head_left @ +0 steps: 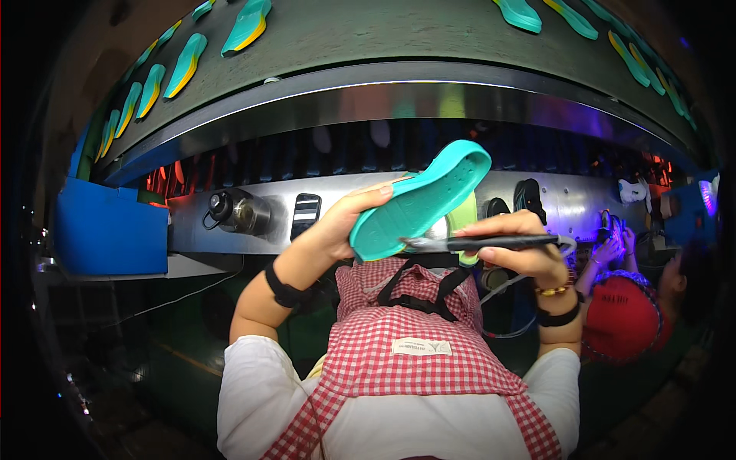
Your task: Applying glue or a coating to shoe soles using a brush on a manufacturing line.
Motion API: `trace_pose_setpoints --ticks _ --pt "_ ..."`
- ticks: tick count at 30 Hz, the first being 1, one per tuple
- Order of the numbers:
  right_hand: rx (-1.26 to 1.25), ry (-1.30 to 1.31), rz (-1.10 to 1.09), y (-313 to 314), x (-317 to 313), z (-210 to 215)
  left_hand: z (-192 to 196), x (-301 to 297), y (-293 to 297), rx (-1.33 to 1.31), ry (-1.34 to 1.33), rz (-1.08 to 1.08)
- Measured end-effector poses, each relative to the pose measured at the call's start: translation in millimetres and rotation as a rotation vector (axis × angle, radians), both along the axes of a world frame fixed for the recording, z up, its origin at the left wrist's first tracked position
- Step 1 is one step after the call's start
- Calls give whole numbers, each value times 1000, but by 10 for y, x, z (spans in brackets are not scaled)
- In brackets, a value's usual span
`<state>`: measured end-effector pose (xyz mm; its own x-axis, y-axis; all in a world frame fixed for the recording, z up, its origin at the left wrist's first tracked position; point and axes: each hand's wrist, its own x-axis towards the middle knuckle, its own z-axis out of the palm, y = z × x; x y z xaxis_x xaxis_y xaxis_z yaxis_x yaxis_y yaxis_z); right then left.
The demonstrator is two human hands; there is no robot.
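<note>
My left hand (343, 218) grips a teal shoe sole (418, 201) by its side, tilted above the metal bench, its hollow inner face showing. Small dimples dot the sole's wider, upper part. Between the fingers of my right hand (521, 244) is a black-handled brush (498, 242), with a clear tube (567, 245) at its back end. The bristle tip is at the lower end of the sole and seems to touch it. Partly hidden behind the sole and brush is a pale green object (464, 215) whose kind I cannot make out.
A conveyor belt (368, 38) carrying several teal-and-yellow soles runs along the far side. On the metal bench (280, 184) are a dark bottle (239, 212), a phone (306, 211) and dark shoe-shaped pieces (529, 198). A person in a red cap (622, 310) works at the right.
</note>
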<state>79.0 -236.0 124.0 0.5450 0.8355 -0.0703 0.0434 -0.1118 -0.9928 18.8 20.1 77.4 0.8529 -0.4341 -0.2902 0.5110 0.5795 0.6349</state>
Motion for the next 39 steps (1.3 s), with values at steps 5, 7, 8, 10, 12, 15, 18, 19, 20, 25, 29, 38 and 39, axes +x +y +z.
trace_pose_setpoints --ticks 5,7,8,10,12,15,18,19,20,25,29,38,39 --pt "156 54 -336 237 -155 -439 -163 38 -225 -260 108 85" --pt "167 -52 -371 250 -185 -537 -281 37 -222 -270 146 110" --pt "176 -161 -410 254 -197 -589 -306 42 -240 -270 146 108" --pt "172 -226 -462 274 -238 -693 -344 36 -290 -320 176 179" --pt "189 -305 -550 279 -260 -777 -418 53 -307 -326 158 195" --pt "141 -410 -611 293 -276 -813 -475 76 -329 -329 121 219" --pt "112 -580 -676 283 -223 -857 -554 73 -341 -301 126 251" --pt "112 -650 -712 282 -192 -862 -581 64 -342 -277 151 274" --pt "110 -651 -717 287 -170 -855 -597 61 -345 -277 151 269" --pt "-8 -775 -817 300 26 -889 -653 56 -368 -230 164 261" --pt "14 -717 -898 300 170 -1019 -551 12 -444 -187 141 260" --pt "8 227 -531 323 -413 -662 -576 26 -197 -148 89 311" --pt "133 282 -472 213 -374 -647 -539 31 -146 -110 15 279"
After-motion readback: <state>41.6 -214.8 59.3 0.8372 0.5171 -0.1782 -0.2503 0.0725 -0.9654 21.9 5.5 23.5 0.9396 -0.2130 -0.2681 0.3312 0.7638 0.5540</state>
